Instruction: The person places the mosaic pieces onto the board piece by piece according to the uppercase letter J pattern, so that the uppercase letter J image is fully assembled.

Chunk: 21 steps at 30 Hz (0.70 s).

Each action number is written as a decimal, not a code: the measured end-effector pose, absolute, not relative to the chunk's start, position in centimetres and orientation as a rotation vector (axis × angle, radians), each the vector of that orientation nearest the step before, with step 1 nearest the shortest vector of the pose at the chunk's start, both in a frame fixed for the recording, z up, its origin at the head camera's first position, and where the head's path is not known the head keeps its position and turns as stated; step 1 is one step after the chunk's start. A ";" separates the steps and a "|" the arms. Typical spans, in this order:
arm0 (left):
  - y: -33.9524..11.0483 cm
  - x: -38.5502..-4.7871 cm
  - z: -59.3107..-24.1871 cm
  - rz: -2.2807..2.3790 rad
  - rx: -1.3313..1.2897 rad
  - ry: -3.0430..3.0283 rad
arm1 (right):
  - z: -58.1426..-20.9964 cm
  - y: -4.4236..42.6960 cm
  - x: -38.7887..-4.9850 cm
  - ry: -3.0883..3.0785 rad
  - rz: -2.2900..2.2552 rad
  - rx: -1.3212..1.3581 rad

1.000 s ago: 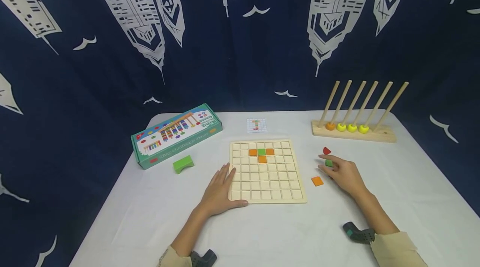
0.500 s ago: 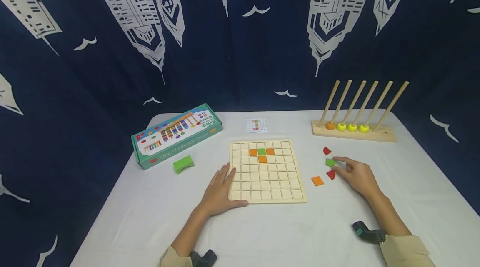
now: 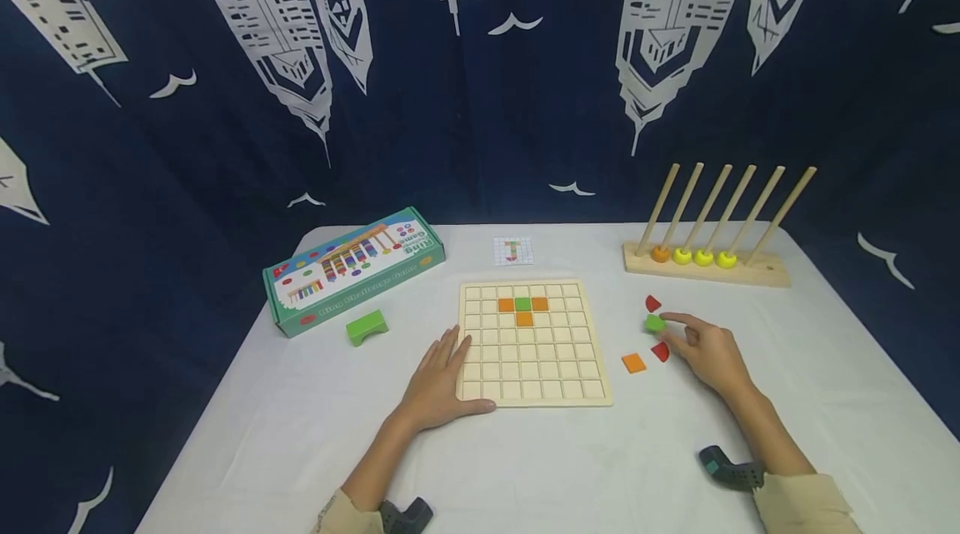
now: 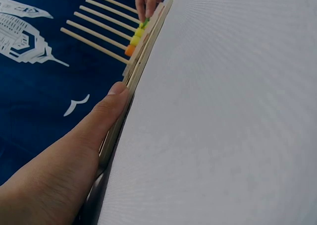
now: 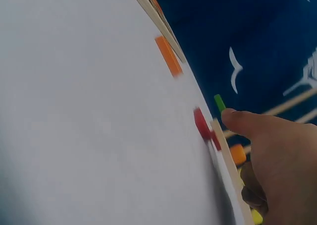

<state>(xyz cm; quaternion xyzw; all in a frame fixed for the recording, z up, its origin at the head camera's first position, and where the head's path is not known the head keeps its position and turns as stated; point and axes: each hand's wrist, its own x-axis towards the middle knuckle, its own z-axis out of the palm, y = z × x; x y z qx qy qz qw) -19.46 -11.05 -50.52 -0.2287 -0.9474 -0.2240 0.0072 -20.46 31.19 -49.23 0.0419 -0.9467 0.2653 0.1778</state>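
Observation:
At the right of the head view, the right hand pinches a small green tile between thumb and forefinger; the tile shows at the fingertips in the right wrist view. Two red pieces, one behind and one in front, and an orange tile lie close by. The left hand rests with spread fingers on the left edge and lower corner of a wooden grid board. Set in the board are a green tile and several orange tiles.
A green box and a green arched block lie at the left. A small pattern card sits behind the board. At the back right stands a wooden base with upright pegs, one orange bead and several yellow beads.
The right hand first drew back to the right, uncovering the front red piece. It now holds the green tile, lifted slightly and moved a little left. The left hand has stayed in place.

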 end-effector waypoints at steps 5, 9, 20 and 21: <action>-11.1 -19.5 -50.7 -0.691 -0.714 -2.963 | -48.9 28.4 -20.7 -2.661 0.764 0.215; -11.1 -19.5 -50.6 -0.691 -0.720 -2.960 | -48.8 25.9 -21.3 -2.659 0.800 0.325; -11.1 -19.4 -50.6 -0.690 -0.721 -2.968 | -48.9 19.2 -22.3 -2.690 0.956 0.568; -11.1 -19.4 -50.6 -0.689 -0.722 -2.969 | -48.9 18.7 -22.4 -2.695 0.955 0.578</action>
